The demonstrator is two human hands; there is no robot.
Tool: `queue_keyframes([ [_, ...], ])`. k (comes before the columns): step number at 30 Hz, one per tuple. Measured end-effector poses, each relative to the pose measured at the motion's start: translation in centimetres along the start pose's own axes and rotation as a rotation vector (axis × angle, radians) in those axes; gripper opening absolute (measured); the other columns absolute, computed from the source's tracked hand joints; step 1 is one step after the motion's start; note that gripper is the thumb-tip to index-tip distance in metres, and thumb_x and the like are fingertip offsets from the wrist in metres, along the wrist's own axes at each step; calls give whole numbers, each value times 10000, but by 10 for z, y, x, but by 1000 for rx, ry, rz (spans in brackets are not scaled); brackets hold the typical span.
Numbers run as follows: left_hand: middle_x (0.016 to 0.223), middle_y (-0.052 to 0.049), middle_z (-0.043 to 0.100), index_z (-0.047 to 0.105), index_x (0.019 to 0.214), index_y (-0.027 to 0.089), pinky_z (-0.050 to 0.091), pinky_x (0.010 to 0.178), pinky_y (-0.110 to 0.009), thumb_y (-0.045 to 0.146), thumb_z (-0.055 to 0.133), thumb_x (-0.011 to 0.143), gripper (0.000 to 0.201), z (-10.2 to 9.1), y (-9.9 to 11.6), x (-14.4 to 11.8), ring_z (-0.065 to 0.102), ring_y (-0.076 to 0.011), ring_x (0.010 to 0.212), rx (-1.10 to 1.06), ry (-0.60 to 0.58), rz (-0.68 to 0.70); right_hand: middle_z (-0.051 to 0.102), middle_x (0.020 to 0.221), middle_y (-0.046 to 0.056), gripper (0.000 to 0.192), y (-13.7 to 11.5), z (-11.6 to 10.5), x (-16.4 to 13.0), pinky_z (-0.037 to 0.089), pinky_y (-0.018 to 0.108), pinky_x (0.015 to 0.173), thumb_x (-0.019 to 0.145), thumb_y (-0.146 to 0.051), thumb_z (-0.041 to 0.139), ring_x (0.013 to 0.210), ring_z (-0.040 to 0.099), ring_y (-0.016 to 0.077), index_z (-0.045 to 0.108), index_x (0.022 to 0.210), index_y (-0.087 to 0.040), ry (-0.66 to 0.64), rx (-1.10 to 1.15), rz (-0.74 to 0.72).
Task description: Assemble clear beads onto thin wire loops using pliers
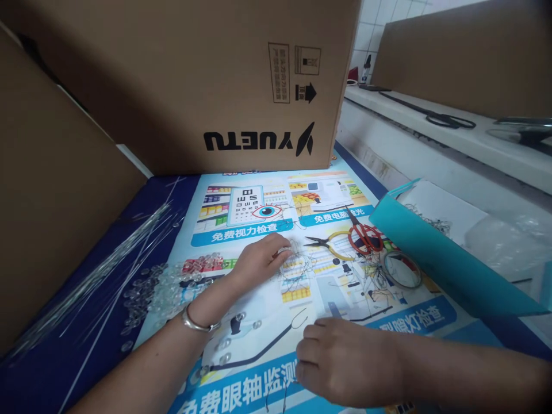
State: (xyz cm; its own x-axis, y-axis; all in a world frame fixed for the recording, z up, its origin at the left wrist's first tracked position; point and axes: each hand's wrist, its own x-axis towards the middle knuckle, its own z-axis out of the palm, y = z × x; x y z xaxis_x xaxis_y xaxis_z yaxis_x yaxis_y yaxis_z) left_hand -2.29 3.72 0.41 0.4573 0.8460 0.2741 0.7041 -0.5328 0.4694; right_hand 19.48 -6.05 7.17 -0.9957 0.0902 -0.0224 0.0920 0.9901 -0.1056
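Observation:
My left hand (261, 259), with a silver bracelet on the wrist, reaches over a printed poster (259, 213) and its fingertips touch a small tangle of thin wire hooks (297, 265). My right hand (345, 362) lies lower on the poster, fingers curled, pinching what looks like a thin wire; what it holds is too small to tell. A heap of clear beads (172, 284) lies left of my left wrist. Yellow-handled pliers (328, 244) and red-handled scissors (364, 236) rest just beyond the wire tangle.
A big cardboard box (194, 75) stands behind the poster, another cardboard sheet (47, 190) at the left. Long clear rods (103, 264) lie on the blue table. A tape roll (403, 269), a teal folder (435, 259) and a white ledge (431, 132) are at the right.

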Motion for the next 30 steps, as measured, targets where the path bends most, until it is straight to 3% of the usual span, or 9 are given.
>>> queue_keyframes([
  [9,953,-38,602,562,977,212,453,753,-287,277,441,902,156,-1,0,1,552,-180,905,-7,58,13,542,664,81,128,-19,4,3,298,334,529,818,-191,510,603,438,195,605,765,-123,-52,-140,-25],
  [17,934,-44,603,563,956,204,446,768,-278,261,422,914,158,-3,4,1,545,-176,910,-24,141,25,515,593,78,127,-25,29,15,223,296,429,793,-140,484,504,405,178,597,742,-114,-45,-215,29],
  [22,916,-59,607,569,939,196,445,791,-294,268,390,928,193,-5,8,0,548,-176,902,-44,203,63,562,660,105,134,-17,19,18,293,301,457,793,-177,507,553,459,198,599,821,-83,-90,-136,54],
  [24,909,-64,610,572,933,194,447,791,-303,269,384,930,203,-7,10,0,552,-178,890,-61,214,84,583,701,101,94,-8,16,16,331,297,491,756,-132,520,604,483,197,585,814,-95,-69,-15,115],
  [26,901,-66,613,574,924,195,449,786,-312,266,392,929,195,-10,14,0,554,-180,877,-100,225,112,584,701,63,87,4,17,11,352,264,525,699,-73,514,629,489,164,558,751,-128,49,244,262],
  [30,891,-59,619,578,919,198,449,794,-318,238,457,907,128,-24,32,-1,557,-178,874,-268,236,141,513,610,-32,75,31,21,0,335,176,487,663,-92,469,538,435,76,500,673,-160,328,1079,654],
])
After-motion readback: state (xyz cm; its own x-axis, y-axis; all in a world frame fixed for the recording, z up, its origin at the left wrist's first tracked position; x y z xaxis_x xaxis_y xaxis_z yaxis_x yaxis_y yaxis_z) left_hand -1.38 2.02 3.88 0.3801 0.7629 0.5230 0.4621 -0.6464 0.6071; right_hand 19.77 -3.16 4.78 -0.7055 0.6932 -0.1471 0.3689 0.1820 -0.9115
